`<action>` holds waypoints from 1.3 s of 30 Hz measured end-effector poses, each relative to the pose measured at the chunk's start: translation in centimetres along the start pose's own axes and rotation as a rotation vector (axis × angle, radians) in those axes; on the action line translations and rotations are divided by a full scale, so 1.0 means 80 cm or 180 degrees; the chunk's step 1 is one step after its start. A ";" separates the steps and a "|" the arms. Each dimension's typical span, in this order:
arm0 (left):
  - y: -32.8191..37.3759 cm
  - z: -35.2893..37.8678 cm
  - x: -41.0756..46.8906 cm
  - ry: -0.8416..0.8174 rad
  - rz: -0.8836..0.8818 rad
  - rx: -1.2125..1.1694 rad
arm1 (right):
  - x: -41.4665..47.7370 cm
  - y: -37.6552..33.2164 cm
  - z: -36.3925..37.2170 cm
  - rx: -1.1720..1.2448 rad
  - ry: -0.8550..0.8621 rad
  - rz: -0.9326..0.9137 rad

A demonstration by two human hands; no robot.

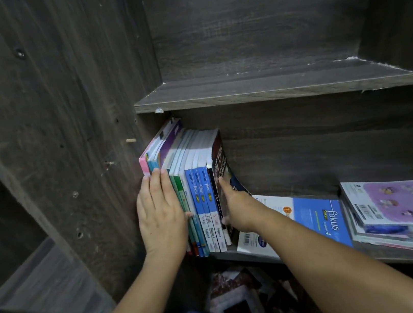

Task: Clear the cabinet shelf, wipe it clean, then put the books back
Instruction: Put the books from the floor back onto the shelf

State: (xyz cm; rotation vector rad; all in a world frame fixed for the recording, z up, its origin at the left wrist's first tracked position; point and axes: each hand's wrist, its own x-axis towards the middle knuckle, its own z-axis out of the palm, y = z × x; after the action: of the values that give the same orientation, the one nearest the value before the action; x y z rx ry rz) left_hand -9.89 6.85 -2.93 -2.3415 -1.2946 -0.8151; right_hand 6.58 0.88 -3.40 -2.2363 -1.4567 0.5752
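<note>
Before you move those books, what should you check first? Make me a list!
1. Left hand flat against the spines of the row: ok.
2. Right hand grips the dark book at the row's right end: ok.
3. Dark book straight: not ok, its cover bends outward.
4. Space right of the row: not ok, a blue book lies flat there.
5. Shelf wiped clean: cannot tell.
</note>
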 end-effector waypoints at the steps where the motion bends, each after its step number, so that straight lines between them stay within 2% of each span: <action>1: 0.004 -0.002 -0.003 0.0019 0.0001 -0.0054 | -0.005 0.006 -0.002 -0.0128 -0.0005 0.0029; 5: 0.027 0.000 -0.021 0.0126 0.0114 -0.0243 | -0.027 0.044 -0.009 -0.0670 -0.0027 0.0223; 7: 0.049 0.009 -0.032 0.0168 0.0355 -0.0315 | -0.041 0.069 -0.014 -0.1005 0.0006 0.0335; 11: 0.094 0.031 -0.049 -0.0112 0.0814 -0.0612 | -0.069 0.117 -0.017 -0.1327 0.0072 0.0506; 14: 0.124 0.049 -0.059 -0.0610 0.1112 -0.0796 | -0.085 0.156 -0.014 -0.1498 -0.0007 0.0658; 18: 0.164 0.081 -0.075 -0.1761 0.1524 -0.0937 | -0.110 0.213 0.003 -0.1643 -0.0319 0.1005; 21: 0.189 0.100 -0.085 -0.2404 0.1487 -0.1039 | -0.120 0.241 0.000 -0.1503 -0.0435 0.1267; 23: 0.205 0.107 -0.091 -0.2484 0.1366 -0.0960 | -0.119 0.252 -0.007 -0.1421 -0.0395 0.1338; 30: 0.247 0.116 -0.082 -0.2282 0.1179 -0.0471 | -0.099 0.251 0.003 -0.1010 -0.0284 0.1430; 32: 0.255 0.118 -0.078 -0.2257 0.1068 -0.0480 | -0.098 0.242 -0.009 -0.1152 -0.0026 0.1267; 34: 0.260 0.118 -0.071 -0.2162 0.0919 -0.0522 | -0.096 0.231 -0.025 -0.1291 0.0512 0.1016; 36: 0.259 0.117 -0.061 -0.2008 0.0820 -0.0687 | -0.092 0.223 -0.036 -0.0841 0.1265 0.0832; 39: 0.249 0.116 -0.052 -0.1589 0.0407 -0.1573 | -0.087 0.215 -0.042 0.0189 0.2368 0.0309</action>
State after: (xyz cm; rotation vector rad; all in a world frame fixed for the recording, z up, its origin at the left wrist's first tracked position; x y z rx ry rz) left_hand 8.26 -1.25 -13.17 -3.1378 -1.1965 -0.5743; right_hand 18.80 -12.29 -9.13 -2.1305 -0.9328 -0.1892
